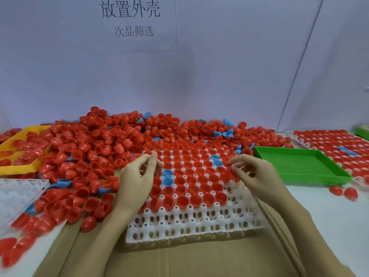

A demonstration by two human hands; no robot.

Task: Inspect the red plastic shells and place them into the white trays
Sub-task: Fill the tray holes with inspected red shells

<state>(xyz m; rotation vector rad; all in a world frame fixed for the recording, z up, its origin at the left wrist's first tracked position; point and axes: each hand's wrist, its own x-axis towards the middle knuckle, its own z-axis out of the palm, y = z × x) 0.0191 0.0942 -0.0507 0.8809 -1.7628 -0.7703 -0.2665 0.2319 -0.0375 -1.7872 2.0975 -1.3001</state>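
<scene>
In the middle of the frame, above the white tray (191, 222), both hands hover with fingers curled. The right hand (253, 174) pinches a red shell (229, 165) at its fingertips over the tray's right side; the left hand (137, 176) has thumb and fingers drawn together, but whether it has hold of anything I cannot tell. The shells look like thin, light, stiff plastic cups, probably smooth and a bit slippery, so the rim seems the best place to pinch. The tray's upper rows are filled, with a few blue shells (166, 176) among them, while its lower rows stand open, leaving room nearest the bottom of the frame. A heap of loose shells (103, 140) crowds the upper left, touching the tray's far edge. A green tray (299, 166) sits at right, a yellow tray (12, 144) at far left.
</scene>
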